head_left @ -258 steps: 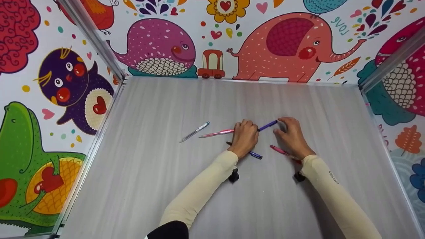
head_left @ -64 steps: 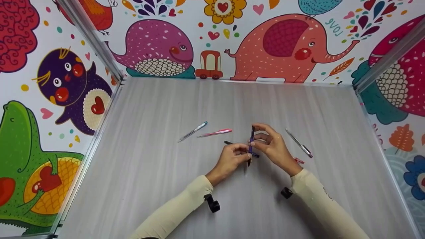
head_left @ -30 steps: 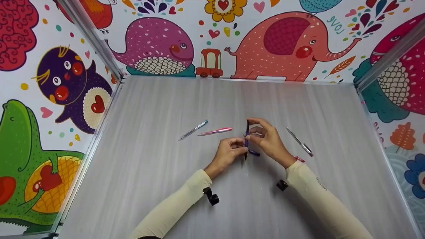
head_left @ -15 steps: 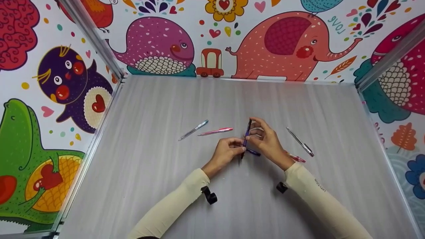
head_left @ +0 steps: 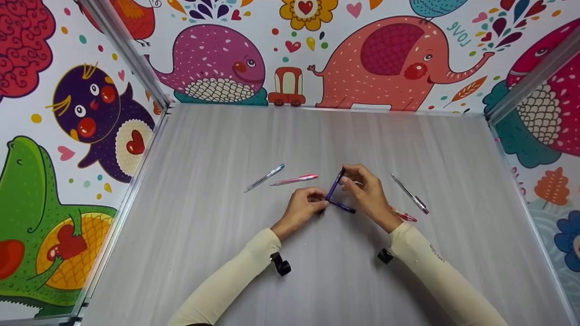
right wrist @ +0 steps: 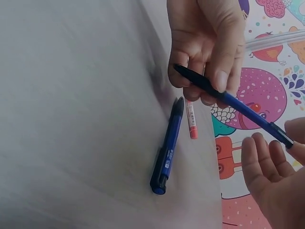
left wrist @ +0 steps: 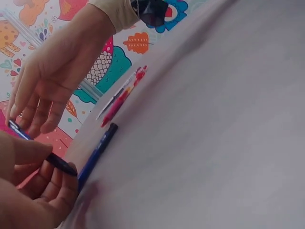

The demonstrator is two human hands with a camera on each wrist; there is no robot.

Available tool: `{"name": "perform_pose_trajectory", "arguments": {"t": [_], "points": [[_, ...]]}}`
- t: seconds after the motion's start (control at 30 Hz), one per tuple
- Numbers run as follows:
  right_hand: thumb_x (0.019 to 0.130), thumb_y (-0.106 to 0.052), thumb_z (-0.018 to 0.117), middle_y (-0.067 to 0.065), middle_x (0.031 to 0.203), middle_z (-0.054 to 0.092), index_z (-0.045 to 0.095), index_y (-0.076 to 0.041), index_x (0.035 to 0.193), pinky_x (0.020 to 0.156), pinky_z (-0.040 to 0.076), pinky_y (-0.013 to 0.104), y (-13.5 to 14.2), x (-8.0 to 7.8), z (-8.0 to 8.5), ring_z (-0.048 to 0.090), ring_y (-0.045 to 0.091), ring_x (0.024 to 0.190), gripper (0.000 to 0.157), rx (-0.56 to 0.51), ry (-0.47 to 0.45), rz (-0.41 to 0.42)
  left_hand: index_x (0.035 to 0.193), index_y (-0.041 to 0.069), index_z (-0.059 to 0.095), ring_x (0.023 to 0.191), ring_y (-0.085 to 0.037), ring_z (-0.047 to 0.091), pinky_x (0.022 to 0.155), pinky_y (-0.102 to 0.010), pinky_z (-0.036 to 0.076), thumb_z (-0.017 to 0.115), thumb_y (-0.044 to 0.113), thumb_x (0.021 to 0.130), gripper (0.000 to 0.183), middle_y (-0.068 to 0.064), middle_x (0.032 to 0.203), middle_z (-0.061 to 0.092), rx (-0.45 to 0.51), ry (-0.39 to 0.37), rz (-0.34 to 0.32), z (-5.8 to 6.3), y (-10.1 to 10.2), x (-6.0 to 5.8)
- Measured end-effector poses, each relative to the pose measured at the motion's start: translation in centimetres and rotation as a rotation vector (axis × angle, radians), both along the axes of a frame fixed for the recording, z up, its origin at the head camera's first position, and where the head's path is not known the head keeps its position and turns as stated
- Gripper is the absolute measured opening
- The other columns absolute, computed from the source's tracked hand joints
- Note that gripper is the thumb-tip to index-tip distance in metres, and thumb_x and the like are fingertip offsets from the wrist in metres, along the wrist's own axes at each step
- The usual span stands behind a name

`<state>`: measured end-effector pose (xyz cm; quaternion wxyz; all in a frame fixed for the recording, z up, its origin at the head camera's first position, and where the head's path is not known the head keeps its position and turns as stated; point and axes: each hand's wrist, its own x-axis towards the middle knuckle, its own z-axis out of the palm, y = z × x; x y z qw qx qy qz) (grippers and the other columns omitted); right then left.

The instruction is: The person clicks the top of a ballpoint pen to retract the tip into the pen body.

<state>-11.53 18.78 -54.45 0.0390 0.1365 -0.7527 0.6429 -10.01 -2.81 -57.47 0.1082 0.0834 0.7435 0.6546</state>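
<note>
Both hands hold one blue pen [right wrist: 248,110] with a black grip and tip, slanted above the table. My left hand [head_left: 299,207] pinches it by the black grip between thumb and fingers, as the right wrist view shows. At its clip end, my right hand [head_left: 368,192] holds it between thumb and index finger; the other fingers are bent loosely. A second blue pen [right wrist: 170,145] with a black tip lies on the table just under the held one. In the head view, the left hand covers part of this second pen.
A clear pen with a blue end [head_left: 265,177] and a pink pen [head_left: 294,179] lie left of the hands. Beside the right wrist lies a red pen [head_left: 408,216], partly hidden, and further right a grey pen [head_left: 409,193]. Printed panels border the table [head_left: 217,149].
The blue pen was lifted off the table between the two earliest frames. Over the last half second it tilts further, its tip end swinging left with my left hand, which shifts slightly left.
</note>
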Motion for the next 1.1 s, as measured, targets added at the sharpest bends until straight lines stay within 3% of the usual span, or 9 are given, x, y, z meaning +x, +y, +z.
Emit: {"name": "perform_pose_trajectory", "arguments": {"t": [0.17,0.37,0.5,0.6,0.87,1.1], "points": [[0.105,0.005,0.070,0.021,0.115,0.074,0.071,0.006,0.125,0.083,0.064,0.029,0.2,0.0,-0.4,0.076,0.041,0.098,0.020,0.016,-0.013,-0.061,0.106,0.000,0.081,0.088,-0.010,0.068,0.077,-0.023,0.057,0.079,-0.006,0.094,0.014,-0.009,0.100,0.079,-0.099,0.117,-0.003,-0.4,-0.7,-0.1],[0.101,0.009,0.073,0.020,0.112,0.075,0.073,0.008,0.118,0.082,0.063,0.025,0.3,0.1,-0.7,0.076,0.038,0.098,0.018,0.050,-0.023,-0.083,0.107,-0.001,0.080,0.091,-0.013,0.069,0.083,-0.027,0.058,0.079,-0.009,0.094,0.015,-0.010,0.103,0.078,-0.216,0.277,-0.022,-0.8,-1.6,-0.3],[0.099,0.012,0.074,0.022,0.111,0.075,0.073,0.010,0.115,0.084,0.060,0.022,0.0,0.4,-0.8,0.074,0.031,0.101,0.017,0.085,-0.049,-0.106,0.106,-0.003,0.079,0.090,-0.017,0.070,0.081,-0.028,0.059,0.079,-0.010,0.094,0.014,-0.011,0.101,0.077,-0.277,0.364,-0.033,-0.9,-2.4,-0.4],[0.098,0.010,0.076,0.019,0.111,0.077,0.075,0.008,0.113,0.089,0.059,0.026,0.0,0.5,-0.9,0.073,0.025,0.104,0.015,0.139,-0.051,-0.106,0.106,-0.002,0.079,0.093,-0.020,0.071,0.083,-0.031,0.059,0.078,-0.010,0.095,0.013,-0.012,0.102,0.076,-0.318,0.418,-0.040,-0.9,-3.0,-0.4],[0.095,0.005,0.082,0.007,0.109,0.077,0.078,-0.007,0.106,0.094,0.060,0.041,0.0,1.1,-2.0,0.072,0.028,0.105,0.016,0.295,0.001,-0.022,0.107,0.001,0.079,0.104,-0.022,0.070,0.092,-0.038,0.059,0.076,-0.005,0.100,0.009,-0.009,0.108,0.075,-0.417,0.539,-0.063,-1.2,-5.0,-0.1],[0.088,0.011,0.086,0.003,0.104,0.072,0.076,-0.008,0.098,0.088,0.054,0.032,-0.5,1.8,-3.0,0.065,0.023,0.103,0.023,0.399,0.097,0.046,0.108,0.001,0.077,0.103,-0.024,0.068,0.092,-0.038,0.058,0.075,-0.005,0.101,0.010,-0.009,0.107,0.073,-0.520,0.663,-0.133,-1.6,-6.8,-0.2]]}}
